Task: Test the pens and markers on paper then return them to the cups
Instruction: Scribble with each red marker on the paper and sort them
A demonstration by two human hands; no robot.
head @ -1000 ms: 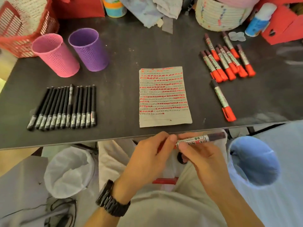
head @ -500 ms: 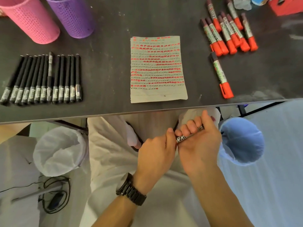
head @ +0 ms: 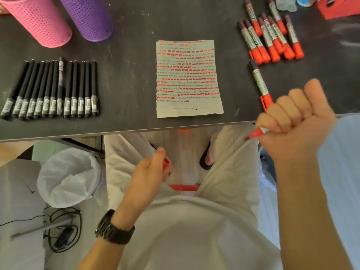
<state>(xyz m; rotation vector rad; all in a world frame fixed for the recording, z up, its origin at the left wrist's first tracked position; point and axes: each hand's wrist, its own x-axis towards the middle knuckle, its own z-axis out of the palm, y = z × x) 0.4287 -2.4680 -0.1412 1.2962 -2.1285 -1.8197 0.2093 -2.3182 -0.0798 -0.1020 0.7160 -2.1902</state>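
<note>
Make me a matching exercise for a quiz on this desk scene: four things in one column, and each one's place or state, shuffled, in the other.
Things:
1. row of black pens
2. red marker cap
3. uncapped red marker
4. pink perforated cup

Places or states:
A. gripped in the right hand, tip bared
B. standing beside the purple perforated cup
C. lying left of the marked sheet of paper
D. held in the left hand, below the table edge

Pairs: 1-C, 2-D, 3-A, 4-B
</note>
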